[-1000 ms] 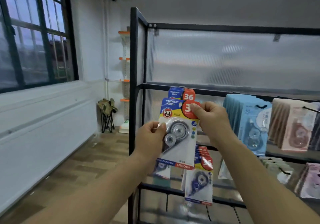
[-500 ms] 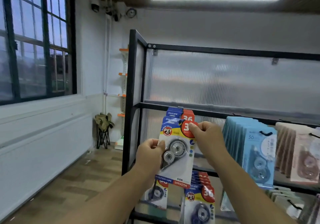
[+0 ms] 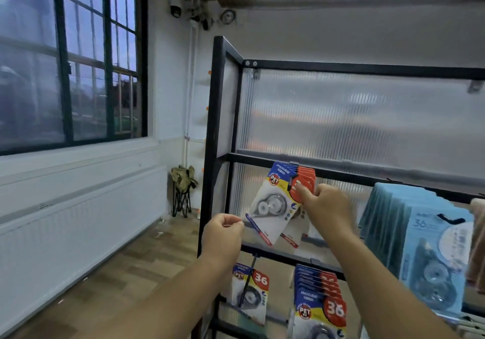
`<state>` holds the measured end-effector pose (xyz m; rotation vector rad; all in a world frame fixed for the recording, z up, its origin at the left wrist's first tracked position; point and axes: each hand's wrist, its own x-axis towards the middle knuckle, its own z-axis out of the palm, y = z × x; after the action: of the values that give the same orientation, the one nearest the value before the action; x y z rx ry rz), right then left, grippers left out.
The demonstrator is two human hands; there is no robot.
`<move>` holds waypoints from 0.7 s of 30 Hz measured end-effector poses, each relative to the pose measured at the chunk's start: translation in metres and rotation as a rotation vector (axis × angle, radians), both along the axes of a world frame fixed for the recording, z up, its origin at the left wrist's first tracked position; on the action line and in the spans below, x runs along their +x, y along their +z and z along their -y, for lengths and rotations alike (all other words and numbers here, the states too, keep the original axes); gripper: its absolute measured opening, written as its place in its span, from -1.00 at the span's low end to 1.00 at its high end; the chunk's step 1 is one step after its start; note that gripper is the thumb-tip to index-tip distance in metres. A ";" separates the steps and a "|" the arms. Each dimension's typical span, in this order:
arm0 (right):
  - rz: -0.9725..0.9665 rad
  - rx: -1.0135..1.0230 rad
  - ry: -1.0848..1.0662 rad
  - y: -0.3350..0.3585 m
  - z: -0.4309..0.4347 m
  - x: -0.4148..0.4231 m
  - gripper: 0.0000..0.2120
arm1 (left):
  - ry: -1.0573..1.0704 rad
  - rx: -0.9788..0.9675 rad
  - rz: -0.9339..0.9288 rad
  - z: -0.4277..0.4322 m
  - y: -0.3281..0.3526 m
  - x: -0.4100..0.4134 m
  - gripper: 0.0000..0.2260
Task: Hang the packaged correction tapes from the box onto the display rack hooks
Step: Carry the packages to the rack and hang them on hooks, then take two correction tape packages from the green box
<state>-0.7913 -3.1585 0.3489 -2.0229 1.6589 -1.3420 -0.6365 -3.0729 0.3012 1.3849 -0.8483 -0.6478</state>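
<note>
Nearest us, the left hand [image 3: 223, 231] sits low with thumb and forefinger curled together right at the bottom corner of the correction tape pack [image 3: 270, 204]; we cannot tell whether that pinch holds the card or only touches it. Just beyond, the right hand [image 3: 326, 204] pinches the pack's top edge by the red badge. The pack hangs tilted, its foot swung out to the left, with its head pressed against the stack of hung packs [image 3: 307, 174] on the upper rail [image 3: 367, 178] of the display rack [image 3: 219, 128]. We judge the hang-hole is being fed onto the hook or has just caught it; the hook itself is mostly hidden. If so, this pack is nearly hung and needs only a push back and a release. Half a second earlier we held it upright and square in front of that stack, with the left hand gripping its side at mid-height. Since then the pack has risen and tipped, and the left hand has slid down to the corner. Lower down, a single pack [image 3: 250, 294] and a fuller row [image 3: 319, 304] already hang, with pale blue packs [image 3: 420, 233] to the right. The box is out of view.
</note>
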 end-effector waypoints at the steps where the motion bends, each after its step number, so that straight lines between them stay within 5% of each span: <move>1: 0.023 0.005 0.019 -0.005 -0.003 -0.001 -0.53 | 0.008 0.006 -0.006 0.000 -0.002 0.001 -0.89; 6: 0.135 0.029 0.283 -0.040 -0.027 0.010 -0.51 | 0.053 0.032 -0.008 -0.005 -0.012 0.004 -0.94; 12: 0.036 0.075 0.590 -0.067 -0.047 0.068 -0.50 | 0.229 0.098 -0.013 -0.044 -0.027 0.029 -0.93; 21: -0.093 0.109 1.058 -0.087 -0.188 0.257 -0.51 | 0.653 0.154 -0.009 -0.222 -0.038 0.166 -0.90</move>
<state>-0.5342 -2.9706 0.2621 -2.3250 0.4349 -0.7357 -0.4709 -2.8509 0.2630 1.6793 -0.3004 -0.2123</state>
